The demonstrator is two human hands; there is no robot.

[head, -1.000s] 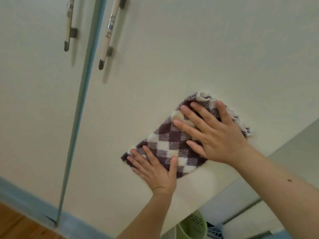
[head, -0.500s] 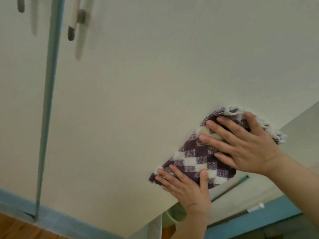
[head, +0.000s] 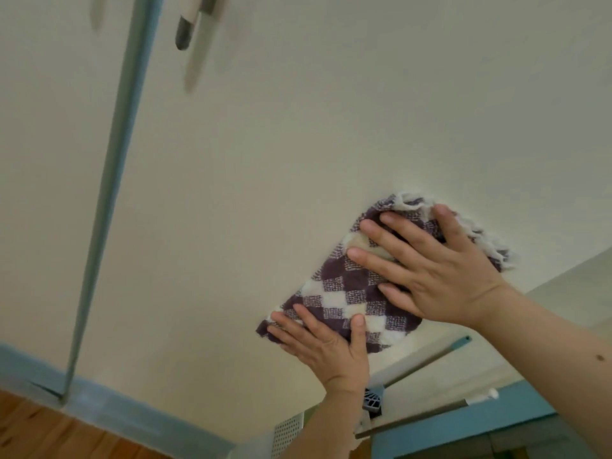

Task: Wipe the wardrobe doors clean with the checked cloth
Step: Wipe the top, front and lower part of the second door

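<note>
A purple-and-white checked cloth [head: 347,289] lies flat against the cream wardrobe door [head: 265,160], near the door's lower right corner. My right hand [head: 427,273] presses on the cloth's upper part with fingers spread and straight. My left hand [head: 324,346] presses on the cloth's lower left corner, also with straight fingers. The cloth's frayed white edge [head: 490,243] sticks out past my right hand.
A teal strip [head: 109,193] divides this door from the left door. A bar handle's dark end [head: 183,31] shows at the top. A teal plinth [head: 99,409] runs above the wooden floor [head: 39,435]. Long poles [head: 427,359] and a perforated white basket [head: 288,432] sit at lower right.
Both hands slid the cloth to the right along the door a second ago; over the last half second they stay near the door's right edge while my view shifts slightly.
</note>
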